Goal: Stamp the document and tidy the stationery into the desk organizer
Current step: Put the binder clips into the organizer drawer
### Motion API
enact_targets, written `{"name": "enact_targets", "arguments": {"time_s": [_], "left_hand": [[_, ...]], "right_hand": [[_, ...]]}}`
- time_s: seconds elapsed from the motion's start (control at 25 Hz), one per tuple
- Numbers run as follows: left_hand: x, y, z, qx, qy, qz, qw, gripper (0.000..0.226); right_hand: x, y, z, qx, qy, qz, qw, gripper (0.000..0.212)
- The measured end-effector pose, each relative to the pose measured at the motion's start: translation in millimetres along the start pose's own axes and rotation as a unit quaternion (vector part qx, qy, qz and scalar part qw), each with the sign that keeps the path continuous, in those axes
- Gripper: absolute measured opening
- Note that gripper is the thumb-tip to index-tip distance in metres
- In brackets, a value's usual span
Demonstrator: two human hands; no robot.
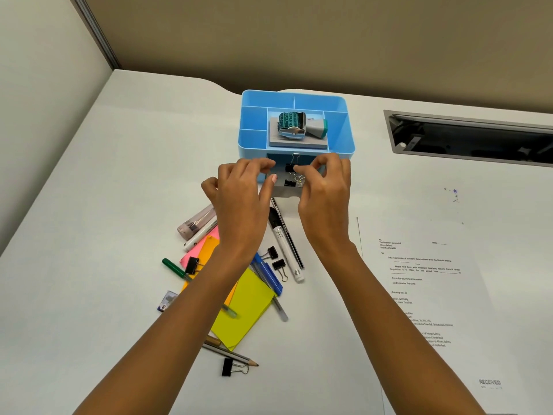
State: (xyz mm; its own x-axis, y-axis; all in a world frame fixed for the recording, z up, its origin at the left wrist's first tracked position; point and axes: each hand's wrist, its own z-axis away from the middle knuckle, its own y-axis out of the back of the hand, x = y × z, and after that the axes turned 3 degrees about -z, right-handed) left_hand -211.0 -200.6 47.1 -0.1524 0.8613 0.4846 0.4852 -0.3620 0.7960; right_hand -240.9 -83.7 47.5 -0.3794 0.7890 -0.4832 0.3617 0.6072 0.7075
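Document [425,277] stamped, stamp [296,124] stowed in the organizer [254,139]; right hand [324,193] pinches a binder clip [289,168] over the drawer [285,191] the left hand [239,193] grips; pens [284,241] and sticky notes [245,307] remain.

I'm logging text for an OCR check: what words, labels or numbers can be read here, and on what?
"RECEIVED": stamped low on the document.
The document's typed lines: too small to read surely.
Lettering on the stamp bands: blurred.
Label on the marker: too small to read.
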Motion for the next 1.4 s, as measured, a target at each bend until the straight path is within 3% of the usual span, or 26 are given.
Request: {"name": "enact_targets", "arguments": {"time_s": [0.28,0.4,0.52,0.72,0.84,1.0,1.16,1.4], "left_hand": [[1.5,-0.1,2.4,-0.006,-0.004,-0.007,1.0,0.027],[1.8,-1.9,2.3,-0.009,-0.002,-0.005,1.0,0.027],[1.8,-3.4,1.8,-0.008,0.008,0.003,1.0,0.024],[0.7,-4.3,1.5,0.001,0.0,0.003,1.0,0.023],[0.5,-5.3,2.0,0.005,0.001,0.006,1.0,0.023],[1.0,-5.6,2.3,-0.001,0.009,0.007,1.0,0.024],[-0.4,-3.0,1.8,-0.01,0.011,0.021,1.0,0.024],[-4.9,5.7,8.8,-0.02,0.026,0.129,0.991,0.021]], "right_hand": [[-11.1,-6.9,-10.9,0.028,-0.152,0.031,0.987,0.023],[-19.0,-14.1,-18.0,0.036,-0.181,0.092,0.978,0.035],[-21.2,-17.9,-21.0,0.031,-0.201,0.094,0.975,0.029],[-14.7,-11.3,-14.7,0.004,-0.185,0.078,0.98,0.014],[-16.0,-7.3,-15.6,0.015,-0.163,0.055,0.985,0.016],[-19.6,-5.9,-15.2,-0.026,-0.076,0.009,0.997,0.017],[-8.0,-4.6,-5.0,-0.066,-0.06,0.072,0.993,0.011],[-3.8,18.2,10.3,0.016,-0.062,0.01,0.998,0.028]]}}
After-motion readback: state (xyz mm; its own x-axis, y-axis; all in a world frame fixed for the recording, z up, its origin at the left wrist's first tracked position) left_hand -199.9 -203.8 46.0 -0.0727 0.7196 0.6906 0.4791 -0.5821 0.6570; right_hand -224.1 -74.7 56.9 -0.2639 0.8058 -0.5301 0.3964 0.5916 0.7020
